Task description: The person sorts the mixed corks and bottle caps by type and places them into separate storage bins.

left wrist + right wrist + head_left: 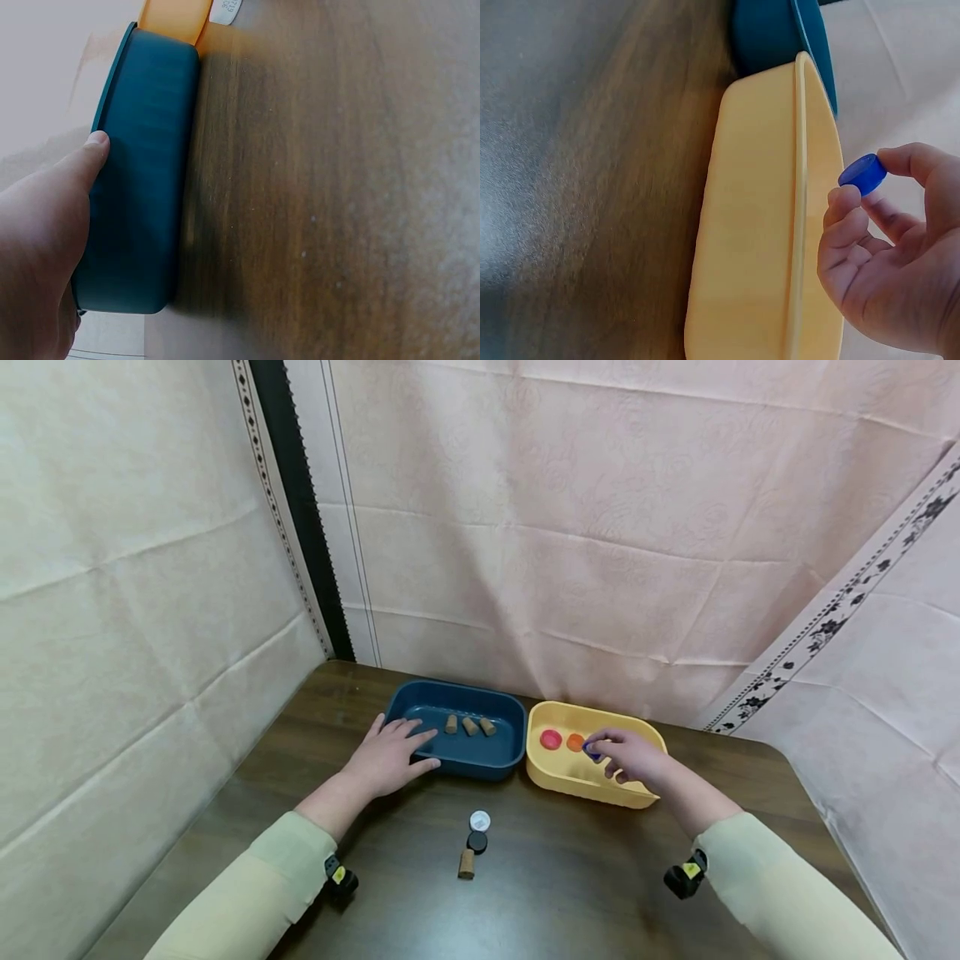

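Between thumb and fingers, my right hand (633, 757) pinches a blue bottle cap (863, 175), held over the yellow tray (581, 787). Inside that tray lie a red cap (551, 739) and an orange cap (575, 742). My left hand (385, 758) rests at the near left side of the dark blue tray (480, 770), fingers spread over its inside. In the left wrist view the thumb (96, 146) lies at the tray's rim. Three corks, among them a left one (451, 724), lie in the blue tray.
On the wooden table (570, 877), in front of the trays, a white cap (480, 821), a black cap (477, 842) and a cork (467, 864) form a row. The trays stand side by side near a hanging pale cloth (585, 568).
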{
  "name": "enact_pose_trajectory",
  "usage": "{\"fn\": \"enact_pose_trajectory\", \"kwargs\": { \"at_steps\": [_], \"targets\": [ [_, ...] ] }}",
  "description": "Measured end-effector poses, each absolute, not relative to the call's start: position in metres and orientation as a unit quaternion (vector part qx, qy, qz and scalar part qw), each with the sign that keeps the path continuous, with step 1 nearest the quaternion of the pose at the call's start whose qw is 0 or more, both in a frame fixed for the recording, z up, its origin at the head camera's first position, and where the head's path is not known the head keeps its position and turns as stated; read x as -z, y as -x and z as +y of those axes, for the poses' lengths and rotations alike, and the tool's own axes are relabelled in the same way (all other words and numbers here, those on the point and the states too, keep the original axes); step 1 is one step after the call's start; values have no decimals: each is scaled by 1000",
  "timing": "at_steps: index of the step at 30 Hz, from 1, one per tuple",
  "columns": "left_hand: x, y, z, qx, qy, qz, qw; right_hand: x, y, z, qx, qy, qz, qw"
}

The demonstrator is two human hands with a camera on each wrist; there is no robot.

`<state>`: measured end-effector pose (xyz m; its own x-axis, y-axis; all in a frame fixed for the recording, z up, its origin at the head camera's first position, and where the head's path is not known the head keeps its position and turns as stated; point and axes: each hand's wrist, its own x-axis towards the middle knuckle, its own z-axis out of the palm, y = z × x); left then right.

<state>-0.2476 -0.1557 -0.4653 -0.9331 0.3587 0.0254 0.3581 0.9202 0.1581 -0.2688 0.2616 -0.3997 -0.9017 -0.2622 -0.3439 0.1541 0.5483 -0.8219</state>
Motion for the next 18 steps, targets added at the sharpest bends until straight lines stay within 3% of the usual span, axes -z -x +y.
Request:
{"fn": "enact_pose_trajectory", "kwargs": {
  "at_steps": [12,18],
  "targets": [
    [468,248,-155,-78,-182,980,2,416,289,267,444,15,875,194],
    [467,247,-156,-76,-182,980,-1,428,301,269,280,59,950,123]
  ]
}}
